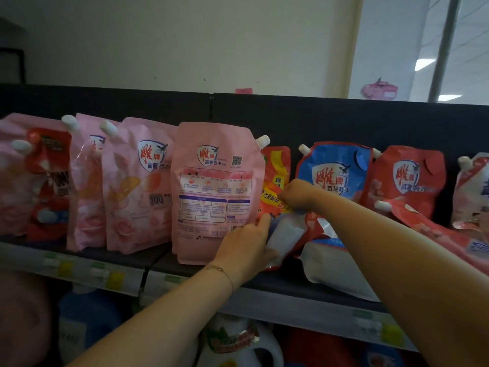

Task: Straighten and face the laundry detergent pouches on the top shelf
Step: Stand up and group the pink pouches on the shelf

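Head view: left grip (246,242) and right grip (297,194) both clasp a slumped red pouch (276,165) on the top shelf (277,283), just right of a back-facing pink pouch (215,192).

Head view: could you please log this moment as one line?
left hand grips slumped red pouch | right hand pinches red-yellow pouch | pink pouch shows back
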Tool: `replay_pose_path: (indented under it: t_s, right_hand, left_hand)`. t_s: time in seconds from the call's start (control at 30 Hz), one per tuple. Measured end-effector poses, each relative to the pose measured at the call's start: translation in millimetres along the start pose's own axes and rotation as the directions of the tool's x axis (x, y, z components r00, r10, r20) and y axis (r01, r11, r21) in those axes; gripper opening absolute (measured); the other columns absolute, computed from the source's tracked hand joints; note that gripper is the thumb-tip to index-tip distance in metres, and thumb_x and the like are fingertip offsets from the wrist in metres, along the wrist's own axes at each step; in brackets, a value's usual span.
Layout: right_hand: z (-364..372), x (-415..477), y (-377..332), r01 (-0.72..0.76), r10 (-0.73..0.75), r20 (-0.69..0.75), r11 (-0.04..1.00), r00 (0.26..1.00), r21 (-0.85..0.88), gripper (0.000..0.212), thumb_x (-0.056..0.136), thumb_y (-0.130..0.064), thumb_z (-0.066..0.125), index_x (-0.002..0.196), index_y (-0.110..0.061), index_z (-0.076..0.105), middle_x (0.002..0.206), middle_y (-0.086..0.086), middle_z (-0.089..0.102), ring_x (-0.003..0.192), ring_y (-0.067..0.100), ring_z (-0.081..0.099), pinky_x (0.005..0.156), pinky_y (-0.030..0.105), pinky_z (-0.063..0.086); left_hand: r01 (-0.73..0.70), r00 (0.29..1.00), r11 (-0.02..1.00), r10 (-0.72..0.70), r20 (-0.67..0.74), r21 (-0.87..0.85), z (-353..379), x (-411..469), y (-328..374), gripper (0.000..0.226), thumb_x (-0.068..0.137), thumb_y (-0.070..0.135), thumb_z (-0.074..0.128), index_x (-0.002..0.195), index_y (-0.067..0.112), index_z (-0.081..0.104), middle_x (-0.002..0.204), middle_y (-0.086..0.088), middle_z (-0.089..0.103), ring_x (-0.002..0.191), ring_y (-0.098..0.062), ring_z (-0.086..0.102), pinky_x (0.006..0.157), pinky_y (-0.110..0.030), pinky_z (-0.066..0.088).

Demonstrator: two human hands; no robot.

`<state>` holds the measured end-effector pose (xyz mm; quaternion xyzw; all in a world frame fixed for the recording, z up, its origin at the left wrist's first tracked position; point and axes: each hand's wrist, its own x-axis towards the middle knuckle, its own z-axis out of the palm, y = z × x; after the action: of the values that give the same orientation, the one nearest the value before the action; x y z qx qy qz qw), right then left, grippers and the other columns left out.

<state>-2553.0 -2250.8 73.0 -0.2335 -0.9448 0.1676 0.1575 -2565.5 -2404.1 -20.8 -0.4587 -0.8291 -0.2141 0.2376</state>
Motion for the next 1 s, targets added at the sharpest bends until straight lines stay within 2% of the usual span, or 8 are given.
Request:
replay_pose_path:
  t_s: [0.13, 0.33, 0.43, 0.57, 0.63, 0.73, 0.83, 1.0]
  right_hand:
    - [10.7, -2.2, -2.7, 0.117, -0.079, -0.279, 0.986, 0.957, 0.12, 0.034, 0.096, -0.026, 0.041, 0.063, -0.022, 0.042, 0.068, 0.001, 0.048, 0.074, 0.023, 0.051, 0.068, 0.035, 0.045]
    - [31.1, -28.4, -5.8, 0.34, -0.219, -0.647, 0.938, 0.731, 0.067, 0.029, 0.102, -0.028, 0.034, 0.082, -0.013, 0.049, 0.069, 0.003, 0.054, 0.062, 0.02, 0.054, 0.056, 0.031, 0.042]
    - [39.6, -35.7, -0.6, 0.343, -0.246, -0.555, 0.936, 0.794, 0.075, 0.026, 0.102, -0.029, 0.034, 0.093, -0.011, 0.05, 0.078, 0.007, 0.06, 0.071, 0.026, 0.059, 0.064, 0.037, 0.049]
    - [37.8, -51.9, 1.0, 0.312, -0.235, -0.416, 0.941, 0.879, 0.128, 0.026, 0.099, -0.027, 0.041, 0.081, -0.013, 0.052, 0.08, 0.008, 0.061, 0.075, 0.027, 0.061, 0.068, 0.037, 0.052]
    - [35.9, -63.6, -2.0, 0.304, -0.241, -0.276, 0.928, 0.931, 0.214, 0.027, 0.099, -0.024, 0.043, 0.076, -0.013, 0.053, 0.082, 0.008, 0.063, 0.075, 0.024, 0.063, 0.066, 0.035, 0.055]
    - [37.6, -80.4, -4.7, 0.237, -0.222, -0.086, 0.931, 0.971, 0.278, 0.027, 0.097, -0.02, 0.047, 0.071, -0.015, 0.053, 0.077, 0.007, 0.06, 0.071, 0.02, 0.062, 0.06, 0.026, 0.052]
    - [41.1, -88.8, -0.6, 0.22, -0.241, 0.033, 0.928, 0.97, 0.299, 0.016, 0.096, -0.018, 0.049, 0.089, -0.01, 0.061, 0.092, 0.012, 0.066, 0.087, 0.024, 0.065, 0.079, 0.034, 0.056]
    - [29.7, -93.7, 10.7, 0.262, -0.284, 0.108, 0.948, 0.953, 0.183, 0.015, 0.089, -0.009, 0.052, 0.094, -0.006, 0.066, 0.091, 0.007, 0.065, 0.086, 0.019, 0.061, 0.073, 0.025, 0.05]
  left_hand:
    - [0.096, 0.995, 0.99, -0.097, -0.002, 0.107, 4.9, 0.9, 10.9, 0.058, 0.093, 0.034, 0.056, 0.137, 0.011, 0.026, 0.116, -0.015, 0.062, 0.105, -0.037, 0.06, 0.076, -0.039, 0.045]
    - [0.295, 0.956, 0.935, -0.288, 0.061, -0.196, 20.0, 14.1, 13.4, 0.051, 0.087, 0.001, 0.054, 0.133, 0.008, 0.033, 0.119, -0.017, 0.058, 0.109, -0.034, 0.059, 0.088, -0.04, 0.05]
    - [0.397, 0.911, 0.866, -0.331, 0.246, -0.303, 17.7, 19.7, 6.5, 0.069, 0.078, 0.013, 0.071, 0.138, 0.009, 0.037, 0.132, -0.01, 0.052, 0.123, -0.026, 0.051, 0.103, -0.031, 0.042]
    - [0.446, 0.857, 0.82, -0.277, 0.434, -0.358, -6.8, 16.1, -0.6, 0.055, 0.066, 0.044, 0.084, 0.112, 0.022, 0.062, 0.095, -0.001, 0.068, 0.081, -0.02, 0.066, 0.064, -0.03, 0.057]
    - [0.384, 0.883, 0.891, -0.278, 0.377, -0.244, -15.6, 12.3, -0.8, 0.058, 0.063, 0.061, 0.077, 0.107, 0.026, 0.062, 0.086, 0.0, 0.068, 0.068, -0.018, 0.066, 0.056, -0.031, 0.059]
    - [0.298, 0.915, 0.954, -0.297, 0.274, 0.038, -12.5, 3.5, -1.5, 0.066, 0.065, 0.074, 0.064, 0.11, 0.026, 0.063, 0.093, -0.001, 0.068, 0.08, -0.02, 0.065, 0.072, -0.034, 0.056]
    - [0.315, 0.925, 0.948, -0.316, 0.211, 0.041, -3.7, -4.0, -5.0, 0.065, 0.068, 0.07, 0.065, 0.115, 0.025, 0.063, 0.106, -0.005, 0.067, 0.095, -0.026, 0.063, 0.078, -0.034, 0.052]
    - [0.328, 0.932, 0.944, -0.317, 0.178, -0.033, -1.2, 0.5, -3.6, 0.059, 0.07, 0.067, 0.063, 0.107, 0.022, 0.064, 0.096, -0.007, 0.066, 0.085, -0.026, 0.061, 0.07, -0.033, 0.052]
